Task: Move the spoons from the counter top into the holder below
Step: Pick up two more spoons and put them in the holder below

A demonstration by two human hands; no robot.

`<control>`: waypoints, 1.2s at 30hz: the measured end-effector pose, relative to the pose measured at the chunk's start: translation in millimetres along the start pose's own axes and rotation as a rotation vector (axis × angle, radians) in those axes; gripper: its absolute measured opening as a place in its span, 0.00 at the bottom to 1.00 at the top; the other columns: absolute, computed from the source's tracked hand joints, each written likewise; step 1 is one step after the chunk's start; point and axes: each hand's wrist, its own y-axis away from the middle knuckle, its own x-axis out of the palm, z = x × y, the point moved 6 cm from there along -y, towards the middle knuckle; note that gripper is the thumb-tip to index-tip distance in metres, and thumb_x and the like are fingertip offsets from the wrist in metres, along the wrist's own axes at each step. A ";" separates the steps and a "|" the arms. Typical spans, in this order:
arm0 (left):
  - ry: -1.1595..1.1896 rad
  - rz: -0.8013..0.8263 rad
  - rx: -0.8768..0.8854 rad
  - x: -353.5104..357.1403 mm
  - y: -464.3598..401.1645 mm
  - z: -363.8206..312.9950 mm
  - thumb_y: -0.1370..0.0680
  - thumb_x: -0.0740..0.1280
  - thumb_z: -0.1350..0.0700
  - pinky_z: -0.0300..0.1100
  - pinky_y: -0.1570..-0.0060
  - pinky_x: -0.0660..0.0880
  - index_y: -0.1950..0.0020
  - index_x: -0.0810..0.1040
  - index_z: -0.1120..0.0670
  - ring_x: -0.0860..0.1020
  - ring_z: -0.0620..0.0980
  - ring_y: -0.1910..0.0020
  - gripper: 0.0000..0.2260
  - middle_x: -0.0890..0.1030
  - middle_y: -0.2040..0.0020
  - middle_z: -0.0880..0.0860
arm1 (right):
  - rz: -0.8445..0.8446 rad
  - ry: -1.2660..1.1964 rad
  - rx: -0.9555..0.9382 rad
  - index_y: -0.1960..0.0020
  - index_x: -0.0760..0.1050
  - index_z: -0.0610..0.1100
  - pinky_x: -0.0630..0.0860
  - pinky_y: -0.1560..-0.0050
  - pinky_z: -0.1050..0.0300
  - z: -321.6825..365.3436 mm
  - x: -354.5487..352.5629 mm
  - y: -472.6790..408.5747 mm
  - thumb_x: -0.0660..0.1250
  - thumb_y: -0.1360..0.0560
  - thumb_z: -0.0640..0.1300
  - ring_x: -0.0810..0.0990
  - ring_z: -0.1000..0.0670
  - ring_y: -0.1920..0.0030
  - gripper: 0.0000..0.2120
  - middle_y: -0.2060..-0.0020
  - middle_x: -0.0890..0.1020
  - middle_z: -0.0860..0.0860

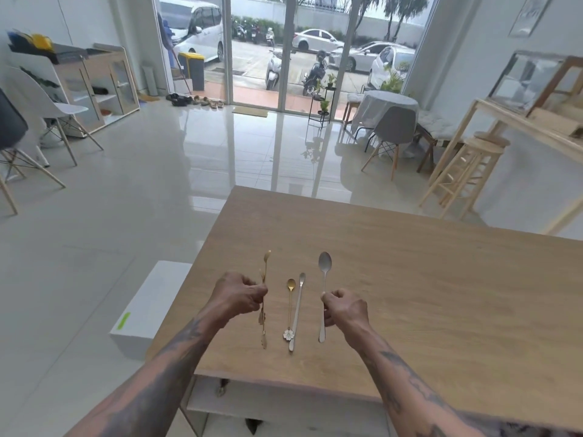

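On the wooden counter top (410, 279) lie a short gold spoon with a white flower end (290, 298) and a slim white long-handled spoon (298, 310), side by side between my hands. My left hand (239, 296) is closed around thin gold spoons (265, 263), their bowls pointing away from me and their ends hanging below my fist. My right hand (345, 309) pinches the handle of a large silver spoon (324, 266), bowl pointing away. A white shelf (284, 402) shows under the counter's near edge; the holder is not identifiable.
A white box (148, 307) with a green label stands on the floor against the counter's left side. Glossy tile floor spreads beyond. Chairs stand at the left, a round covered table and wooden stools at the right.
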 end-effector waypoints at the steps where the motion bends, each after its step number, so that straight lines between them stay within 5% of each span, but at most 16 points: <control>1: 0.004 0.010 0.012 0.1 3.4 -1.2 0.26 0.75 0.61 0.42 0.65 0.75 0.64 0.84 0.61 0.79 0.52 0.70 0.07 0.84 0.66 0.60 | -0.001 -0.006 -0.006 0.51 0.80 0.31 0.85 0.58 0.46 -0.6 -0.9 5.6 0.66 0.23 0.40 0.85 0.41 0.62 0.11 0.57 0.86 0.35; 9: 0.001 0.039 0.031 3.1 44.3 5.0 0.26 0.75 0.61 0.41 0.66 0.77 0.58 0.85 0.66 0.80 0.51 0.70 0.07 0.84 0.65 0.60 | 0.012 -0.017 -0.024 0.51 0.81 0.33 0.84 0.62 0.51 -12.1 -5.3 44.8 0.66 0.23 0.40 0.84 0.44 0.65 0.11 0.57 0.86 0.36; 16: 0.007 -0.009 0.004 18.2 100.3 30.7 0.25 0.74 0.62 0.43 0.62 0.77 0.54 0.84 0.68 0.79 0.53 0.66 0.07 0.83 0.62 0.61 | 0.059 -0.023 -0.041 0.62 0.78 0.40 0.85 0.58 0.49 -42.2 -11.5 83.4 0.66 0.24 0.41 0.83 0.43 0.68 0.09 0.64 0.84 0.41; 22: 0.012 0.051 -0.060 52.2 163.4 93.9 0.23 0.72 0.59 0.38 0.65 0.77 0.50 0.84 0.65 0.79 0.48 0.67 0.09 0.82 0.62 0.57 | 0.134 -0.037 -0.013 0.51 0.81 0.34 0.83 0.61 0.51 -95.5 -18.7 135.6 0.66 0.23 0.42 0.83 0.44 0.66 0.11 0.59 0.85 0.39; 25: 0.021 0.075 -0.121 72.2 195.9 141.1 0.21 0.71 0.59 0.36 0.68 0.78 0.50 0.83 0.67 0.79 0.48 0.68 0.10 0.81 0.60 0.59 | 0.160 -0.011 0.001 0.52 0.82 0.38 0.85 0.58 0.49 -135.5 -17.1 164.3 0.67 0.24 0.44 0.83 0.48 0.66 0.10 0.61 0.86 0.44; 31: 0.048 0.063 -0.267 95.3 217.5 220.3 0.20 0.69 0.60 0.50 0.52 0.81 0.50 0.82 0.67 0.78 0.50 0.68 0.09 0.81 0.60 0.61 | 0.223 0.055 0.094 0.62 0.80 0.44 0.84 0.49 0.45 -211.2 2.7 190.1 0.65 0.25 0.45 0.84 0.48 0.69 0.09 0.65 0.85 0.47; 36: 0.007 0.032 -0.319 100.1 181.4 269.2 0.19 0.67 0.60 0.43 0.60 0.82 0.48 0.80 0.65 0.80 0.50 0.66 0.07 0.81 0.60 0.59 | 0.248 0.087 0.195 0.53 0.80 0.31 0.83 0.48 0.43 -261.3 44.0 165.8 0.63 0.25 0.41 0.83 0.45 0.67 0.13 0.60 0.87 0.37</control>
